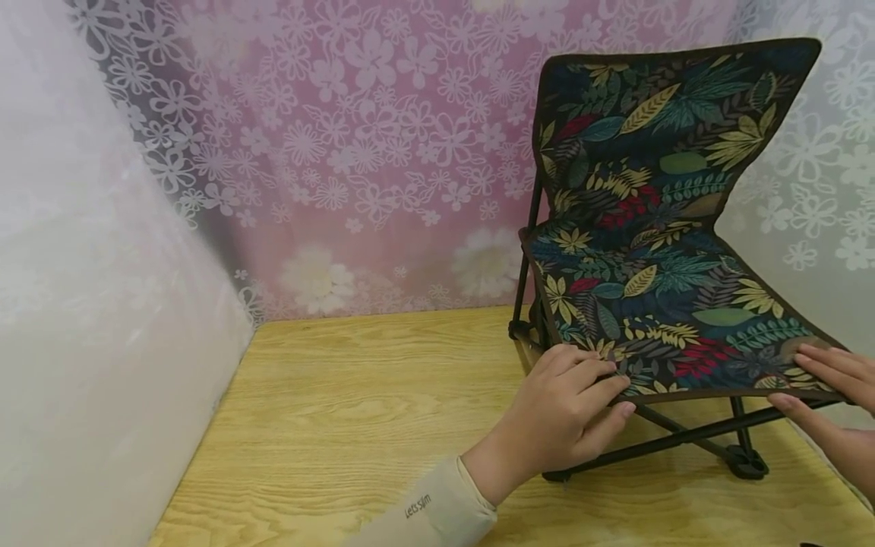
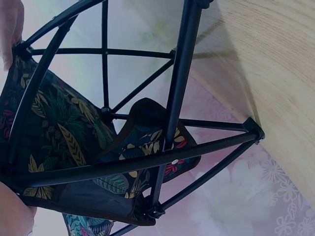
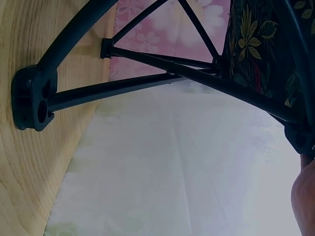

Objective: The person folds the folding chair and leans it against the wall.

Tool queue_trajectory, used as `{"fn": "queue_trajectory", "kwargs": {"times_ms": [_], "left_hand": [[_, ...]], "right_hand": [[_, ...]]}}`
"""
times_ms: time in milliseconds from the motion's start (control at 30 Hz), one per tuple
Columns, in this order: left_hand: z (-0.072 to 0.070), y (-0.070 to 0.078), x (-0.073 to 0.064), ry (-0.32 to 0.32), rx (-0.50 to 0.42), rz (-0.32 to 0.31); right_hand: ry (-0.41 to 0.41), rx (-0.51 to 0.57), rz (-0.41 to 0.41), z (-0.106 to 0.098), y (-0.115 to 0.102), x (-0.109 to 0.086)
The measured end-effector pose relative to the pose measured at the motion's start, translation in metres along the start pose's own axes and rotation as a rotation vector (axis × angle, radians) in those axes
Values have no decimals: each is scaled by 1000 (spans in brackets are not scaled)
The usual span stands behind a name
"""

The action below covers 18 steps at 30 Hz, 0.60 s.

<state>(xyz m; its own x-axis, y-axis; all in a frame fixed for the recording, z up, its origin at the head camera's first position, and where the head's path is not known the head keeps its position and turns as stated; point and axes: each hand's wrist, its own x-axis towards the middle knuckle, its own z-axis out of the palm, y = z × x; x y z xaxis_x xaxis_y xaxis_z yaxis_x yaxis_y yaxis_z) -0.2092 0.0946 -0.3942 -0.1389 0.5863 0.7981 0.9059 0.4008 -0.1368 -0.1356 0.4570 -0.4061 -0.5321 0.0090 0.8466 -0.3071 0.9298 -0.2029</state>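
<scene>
A low folding chair (image 1: 656, 289) stands unfolded on the wooden tabletop, its dark fabric printed with colourful leaves. My left hand (image 1: 557, 410) grips the front left corner of the seat, fingers bent over the fabric and thumb at the front edge. At the opposite front corner, my right hand (image 1: 837, 395) holds the seat between fingers laid on top and a thumb at the edge. Black tubes (image 2: 118, 160) cross beneath the seat in the left wrist view. The right wrist view shows a plastic foot (image 3: 33, 98) on the wood and part of my hand by the corner joint.
The wood-grain tabletop (image 1: 328, 410) extends left of the chair. Behind it hangs a pink flowered curtain (image 1: 383, 152), with a pale sheet (image 1: 102, 304) along the left side and whitish flowered cloth (image 1: 820, 167) at the right.
</scene>
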Motion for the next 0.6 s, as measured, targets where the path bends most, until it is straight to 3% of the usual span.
{"fn": "queue_trajectory", "kwargs": {"times_ms": [367,600], "left_hand": [[1,-1,1,14,-6,4],[0,0,-1,18,-6,2]], "right_hand": [[-4,3,19,-1,-2,0],[8,41,-19,1,-1,0]]}}
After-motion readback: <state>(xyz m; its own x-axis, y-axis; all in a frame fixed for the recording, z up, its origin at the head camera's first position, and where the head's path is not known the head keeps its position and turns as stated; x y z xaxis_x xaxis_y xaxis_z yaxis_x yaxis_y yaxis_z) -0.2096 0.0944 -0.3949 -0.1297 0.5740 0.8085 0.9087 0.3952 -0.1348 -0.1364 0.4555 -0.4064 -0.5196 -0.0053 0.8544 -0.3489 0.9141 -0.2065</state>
